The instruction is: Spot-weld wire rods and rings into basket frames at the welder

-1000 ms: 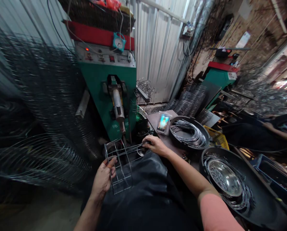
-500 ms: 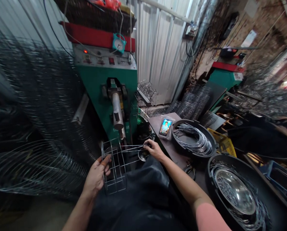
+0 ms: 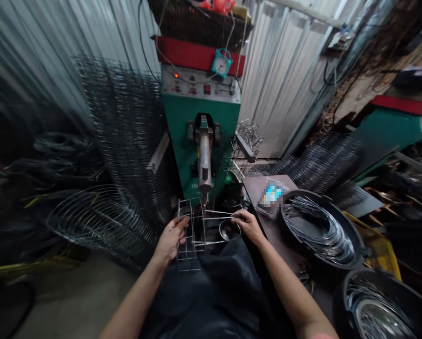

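Observation:
My left hand (image 3: 170, 239) is closed on the left side of a small wire basket (image 3: 186, 270), its thumb lying across the wires. The open wire frame is held just below the electrode tip (image 3: 204, 197) of a green welding machine (image 3: 177, 127). To the right, my right hand (image 3: 248, 226) pinches the end of a thin bent metal wire (image 3: 216, 218). The two prongs of that wire run left to the basket; whether they touch it I cannot tell. Under the right hand sits a small metal bowl (image 3: 230, 230).
Tall stacks of wire rings (image 3: 126, 127) stand left of the machine. On the right, a table (image 3: 253, 183) bears a phone (image 3: 271, 194) and a black round tray (image 3: 355, 256) of bent wires. Nearer is another black tub (image 3: 341, 301) with wires and a metal bowl.
The view has swung left, so the machine and trays appear further right. My hands keep the same holds, and the basket appears turned slightly, looking narrower.

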Demonstrator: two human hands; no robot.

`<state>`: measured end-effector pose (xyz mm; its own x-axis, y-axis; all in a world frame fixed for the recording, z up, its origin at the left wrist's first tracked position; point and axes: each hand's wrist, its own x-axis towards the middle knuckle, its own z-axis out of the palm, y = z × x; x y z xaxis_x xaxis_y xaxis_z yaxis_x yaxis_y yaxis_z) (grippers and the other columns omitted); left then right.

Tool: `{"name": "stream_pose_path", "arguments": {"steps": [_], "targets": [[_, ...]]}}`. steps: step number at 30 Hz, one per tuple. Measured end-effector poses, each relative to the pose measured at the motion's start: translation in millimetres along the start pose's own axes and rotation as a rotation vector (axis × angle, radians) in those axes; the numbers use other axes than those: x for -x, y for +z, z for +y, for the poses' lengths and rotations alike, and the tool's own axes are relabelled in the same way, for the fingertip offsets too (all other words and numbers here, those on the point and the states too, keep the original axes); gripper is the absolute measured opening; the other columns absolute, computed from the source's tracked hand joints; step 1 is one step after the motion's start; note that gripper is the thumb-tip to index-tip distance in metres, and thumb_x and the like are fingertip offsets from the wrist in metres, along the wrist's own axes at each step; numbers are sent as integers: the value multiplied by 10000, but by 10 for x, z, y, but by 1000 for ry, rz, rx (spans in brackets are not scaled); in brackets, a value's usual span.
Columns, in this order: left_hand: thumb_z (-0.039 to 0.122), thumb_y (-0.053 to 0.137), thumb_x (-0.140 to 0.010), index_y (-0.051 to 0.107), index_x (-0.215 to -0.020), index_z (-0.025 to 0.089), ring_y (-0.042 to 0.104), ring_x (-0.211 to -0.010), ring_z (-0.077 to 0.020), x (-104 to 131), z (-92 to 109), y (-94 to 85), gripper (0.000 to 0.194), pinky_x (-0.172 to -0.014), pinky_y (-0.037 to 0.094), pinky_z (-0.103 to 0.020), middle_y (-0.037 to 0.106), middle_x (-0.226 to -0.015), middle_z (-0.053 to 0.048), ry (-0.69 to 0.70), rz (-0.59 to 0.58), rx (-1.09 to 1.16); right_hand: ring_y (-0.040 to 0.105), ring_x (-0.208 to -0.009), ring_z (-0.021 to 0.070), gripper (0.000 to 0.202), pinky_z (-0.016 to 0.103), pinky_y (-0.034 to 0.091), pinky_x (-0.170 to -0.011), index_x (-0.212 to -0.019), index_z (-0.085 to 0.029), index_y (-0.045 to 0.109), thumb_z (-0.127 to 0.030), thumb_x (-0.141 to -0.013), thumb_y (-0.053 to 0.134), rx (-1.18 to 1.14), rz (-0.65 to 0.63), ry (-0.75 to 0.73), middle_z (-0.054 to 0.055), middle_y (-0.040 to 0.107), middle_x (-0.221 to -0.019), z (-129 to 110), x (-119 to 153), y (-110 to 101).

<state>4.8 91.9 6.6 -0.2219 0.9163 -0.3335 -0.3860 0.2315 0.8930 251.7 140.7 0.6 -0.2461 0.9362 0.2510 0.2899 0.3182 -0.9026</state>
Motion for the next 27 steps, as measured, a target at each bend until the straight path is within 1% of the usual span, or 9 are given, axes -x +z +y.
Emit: {"name": "stream_pose_path", "arguments": {"steps": [3,5,9,14,17,21,27], "targets": [[420,730,-520,522,-804,161,232,-374,4,-37,10,-3,437,-346,160,-156,447,-626,65,-5,-3,9,537,-706,158,181,278,418,-684,-753,-184,594,-364,-737,597,42,73,1,6,573,-719,24,-54,11],[417,732,-520,524,-814,161,238,-376,3,-55,5,-9,443,-346,161,-156,451,-628,63,-9,0,6,530,-687,153,190,272,414,-670,-759,-184,591,-373,-743,597,76,89,-11,1,564,-705,51,-86,18],[425,731,-522,528,-833,161,241,-376,2,-88,-25,-20,455,-344,160,-154,458,-631,61,-12,0,-2,543,-768,167,213,284,410,-728,-769,-183,642,-391,-746,606,123,69,-56,28,567,-779,105,-136,10],[403,739,-511,542,-833,161,235,-372,3,-111,-32,-12,448,-344,161,-156,453,-617,65,-15,-14,12,528,-822,165,242,284,409,-755,-830,-197,668,-402,-796,543,147,55,-43,33,526,-827,169,-175,-6],[378,744,-504,546,-819,157,244,-377,2,-111,-8,6,433,-347,158,-153,461,-621,59,-28,-27,20,524,-817,160,239,280,407,-754,-854,-202,656,-383,-824,503,163,30,-57,28,525,-825,208,-202,-1],[361,749,-503,545,-823,152,237,-375,9,-135,13,26,433,-347,140,-150,479,-635,48,-55,-21,38,524,-791,157,212,281,400,-745,-856,-207,647,-353,-830,496,204,6,-80,24,526,-817,260,-251,24],[371,750,-506,549,-803,146,239,-374,9,-208,10,19,424,-339,149,-150,480,-639,43,-47,-26,34,527,-796,160,209,281,399,-742,-850,-211,644,-347,-837,486,222,-28,-88,26,531,-827,289,-314,55]]}}
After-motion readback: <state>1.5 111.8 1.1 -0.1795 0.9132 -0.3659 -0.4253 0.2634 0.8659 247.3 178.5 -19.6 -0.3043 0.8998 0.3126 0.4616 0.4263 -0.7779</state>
